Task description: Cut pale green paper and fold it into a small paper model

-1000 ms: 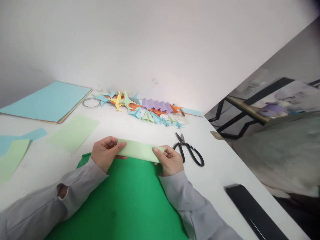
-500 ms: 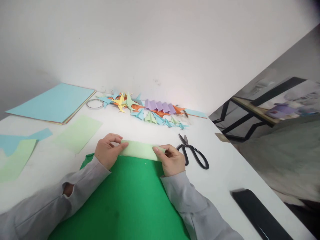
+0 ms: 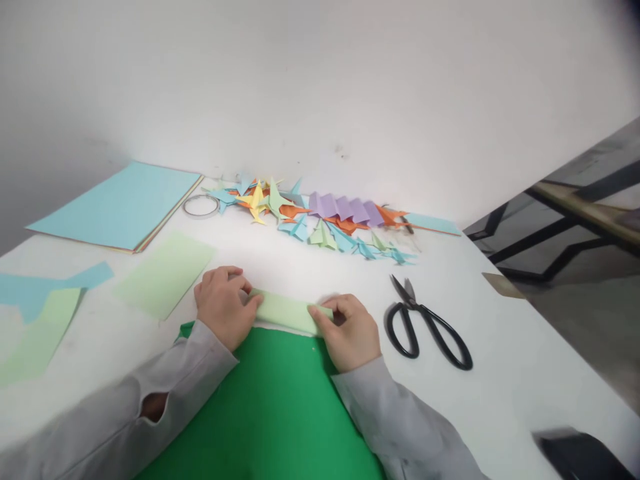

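Head view: pale green strip (image 3: 284, 313) (paper) lies between both hands (image 3: 224, 308) (image 3: 354, 335)

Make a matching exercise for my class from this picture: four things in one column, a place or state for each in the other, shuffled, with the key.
Column one
1. Scissors
2. Light green strip
3. Purple pleated paper
4. Stack of sheets

Column two
A. lying among folded paper figures
B. back left of the table, blue on top
C. blades apart, right of the right hand
D. between both hands, touching each

Pairs: 1-C, 2-D, 3-A, 4-B
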The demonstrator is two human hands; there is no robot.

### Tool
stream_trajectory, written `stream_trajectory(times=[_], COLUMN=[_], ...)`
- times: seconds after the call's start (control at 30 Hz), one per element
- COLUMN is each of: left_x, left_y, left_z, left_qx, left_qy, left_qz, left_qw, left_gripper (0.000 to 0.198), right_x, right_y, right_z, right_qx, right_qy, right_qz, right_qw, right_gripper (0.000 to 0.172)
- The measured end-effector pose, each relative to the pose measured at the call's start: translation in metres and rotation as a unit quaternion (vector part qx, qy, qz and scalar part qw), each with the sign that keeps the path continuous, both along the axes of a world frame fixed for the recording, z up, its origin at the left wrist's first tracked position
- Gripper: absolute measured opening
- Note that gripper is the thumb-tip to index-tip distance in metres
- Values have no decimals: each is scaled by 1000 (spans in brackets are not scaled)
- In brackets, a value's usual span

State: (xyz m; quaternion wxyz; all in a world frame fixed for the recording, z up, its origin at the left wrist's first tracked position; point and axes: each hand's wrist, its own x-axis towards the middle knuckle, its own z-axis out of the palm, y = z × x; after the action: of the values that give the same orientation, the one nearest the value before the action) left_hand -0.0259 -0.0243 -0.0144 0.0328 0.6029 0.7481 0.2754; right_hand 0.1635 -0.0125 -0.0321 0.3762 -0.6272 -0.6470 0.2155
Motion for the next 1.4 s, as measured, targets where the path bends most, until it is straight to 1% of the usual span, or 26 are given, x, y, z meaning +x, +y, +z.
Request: stream_trajectory(times=[0.03,0.07,0.1,0.13,0.17,0.23,0.27,0.3,0.33,0.4,0.5,0.53,0.57,0.6,0.63,0.77,0.93,1.03,1.17,1.4], left_x=[0,0,0,1,2,6,9,12,16,21,22,21,20,18,17,15,17,18,18,17], left_y=[-1,-3,-5,-8,-12,-21,-26,-31,-36,-42,-43,-42,-41,-39,-38,-37,-37,-37,-37,-35], left_z=[1,1,3,4,5,6,4,2,-1,-6,-9,-8,-6,-3,-1,1,-2,-2,0,2], left_qx=[16,42,72,104,131,198,208,203,201,175,180,151,140,133,138,127,131,131,124,128], left_qy=[10,23,46,78,107,140,149,154,155,133,108,126,136,139,133,139,136,124,110,116], left_qz=[1,5,1,-31,-92,-205,-245,-272,-285,-256,-226,-261,-285,-288,-277,-276,-272,-265,-267,-273], left_qw=[1000,999,996,991,981,948,935,928,924,941,951,945,939,938,942,943,944,947,949,946], left_gripper=[13,25,34,32,24,15,14,17,23,32,33,31,31,31,32,29,28,28,30,29], right_x=[1,2,2,3,4,6,6,7,7,7,6,6,6,6,7,11,13,12,13,15], right_y=[-1,-1,-1,-2,-2,-4,-5,-6,-7,-9,-10,-11,-11,-11,-12,-12,-12,-13,-12,-12], right_z=[-1,-2,-2,-3,-3,-2,-2,-1,1,4,7,8,9,9,9,9,8,7,8,7], right_qx=[3,4,2,3,1,1,1,-3,-8,-7,1,0,0,-1,-7,-27,-15,-3,-11,-16], right_qy=[-6,-14,-23,-26,-28,-30,-33,-38,-46,-57,-52,-52,-56,-60,-65,-88,-100,-101,-105,-108], right_qz=[2,6,17,18,28,28,23,19,30,32,18,21,23,18,18,31,37,29,39,41], right_qw=[1000,1000,1000,999,999,999,999,999,998,998,998,998,998,998,998,995,994,994,994,993], right_gripper=[21,22,22,23,23,23,24,24,23,21,23,23,23,23,23,21,21,22,21,22])
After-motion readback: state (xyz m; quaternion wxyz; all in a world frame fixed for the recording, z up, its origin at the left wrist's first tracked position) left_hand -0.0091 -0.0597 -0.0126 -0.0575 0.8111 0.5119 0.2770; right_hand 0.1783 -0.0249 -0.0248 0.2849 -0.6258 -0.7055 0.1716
